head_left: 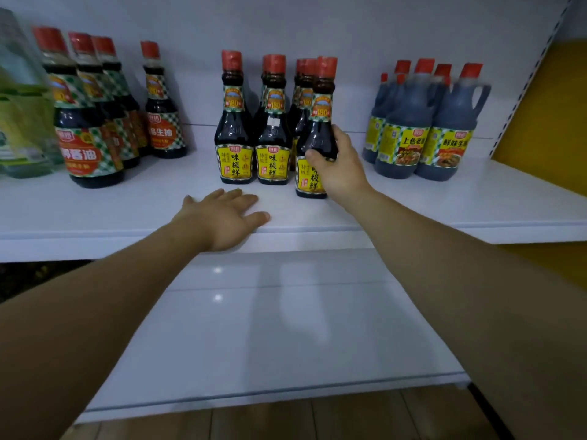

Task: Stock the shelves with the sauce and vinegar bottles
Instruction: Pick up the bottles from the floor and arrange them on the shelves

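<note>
**A:** Where is our right hand [339, 168]?

**B:** It is curled round the yellow-labelled soy sauce bottle [318, 128], with the thumb across the label and the fingers behind the shoulder. The bottle is upright, its base on the white shelf [444, 201], and rises at the hand's eleven o'clock.

**A:** And our left hand [222, 215]?

**B:** It lies flat on the shelf edge with straight fingers, holding nothing, at the bottle's eight o'clock. Matching bottles [233, 128] stand at its nine o'clock.

i'm in shop: white retail shelf [413, 214], rows of identical labelled sauce bottles [235, 122], slotted upright [536, 74] at right.
</note>
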The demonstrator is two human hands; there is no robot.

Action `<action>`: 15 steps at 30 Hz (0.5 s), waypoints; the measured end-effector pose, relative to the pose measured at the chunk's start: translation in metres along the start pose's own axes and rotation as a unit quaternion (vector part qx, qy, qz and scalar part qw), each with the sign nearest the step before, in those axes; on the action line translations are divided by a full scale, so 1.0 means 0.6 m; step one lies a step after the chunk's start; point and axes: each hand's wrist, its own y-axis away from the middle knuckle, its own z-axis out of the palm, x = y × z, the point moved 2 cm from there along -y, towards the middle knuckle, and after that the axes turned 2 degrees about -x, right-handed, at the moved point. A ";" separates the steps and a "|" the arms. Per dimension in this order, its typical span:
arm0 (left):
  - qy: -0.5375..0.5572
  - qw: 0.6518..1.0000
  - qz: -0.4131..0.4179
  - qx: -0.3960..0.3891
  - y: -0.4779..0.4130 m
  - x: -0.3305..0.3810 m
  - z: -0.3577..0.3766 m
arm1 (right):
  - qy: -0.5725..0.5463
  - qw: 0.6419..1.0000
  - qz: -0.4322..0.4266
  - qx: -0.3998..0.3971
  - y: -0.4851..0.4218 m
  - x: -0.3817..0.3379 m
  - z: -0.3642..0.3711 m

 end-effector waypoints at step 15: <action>-0.004 1.000 0.007 0.013 0.001 0.003 0.000 | 0.031 0.999 0.017 -0.014 -0.074 0.034 0.020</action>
